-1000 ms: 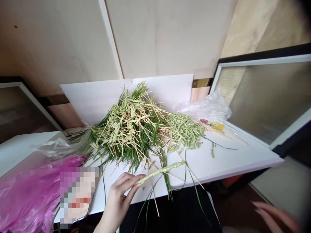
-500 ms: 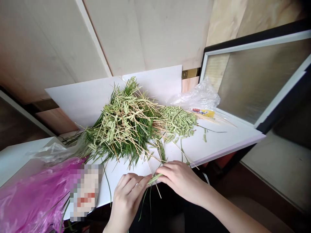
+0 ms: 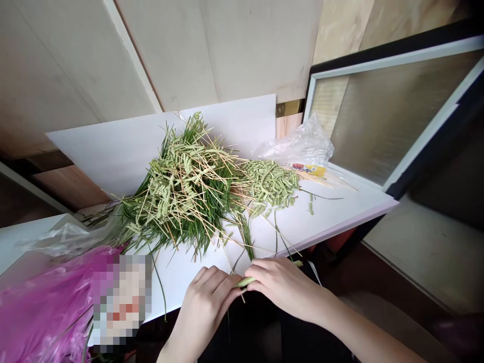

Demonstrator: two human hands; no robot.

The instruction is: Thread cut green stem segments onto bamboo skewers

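Pinching a pale-green stalk (image 3: 245, 282) between both sets of fingers, your left hand (image 3: 207, 297) and right hand (image 3: 280, 280) are clamped on it, nearly touching, at the near edge of the white table (image 3: 333, 206). Only a short length of the stalk shows in the gap; whether a stick runs inside it cannot be told. The step in hand appears to be two-handed working of this one stalk. The next move, in my judgement, calls for firm, even thumb pressure, with both wrists steady and the stalk kept in line.

Clock bearings are taken from your hands, 12 being straight ahead. At 11 stands a tangled pile (image 3: 181, 189) of green stems, pale segments and thin sticks. Just past 12 lies a heap of loose green pieces (image 3: 270, 181), adjoining the pile. At 1, a clear plastic bag (image 3: 298, 143) sits behind a yellow packet (image 3: 316, 171). At 9, a pink plastic bag (image 3: 49, 297) lies beyond a pixelated object (image 3: 126, 302), not identifiable.

As to the room, a white board (image 3: 91, 146) leans behind the pile, against a pale panelled wall (image 3: 245, 50); a framed glass panel (image 3: 378, 121) stands between 1 and 2.
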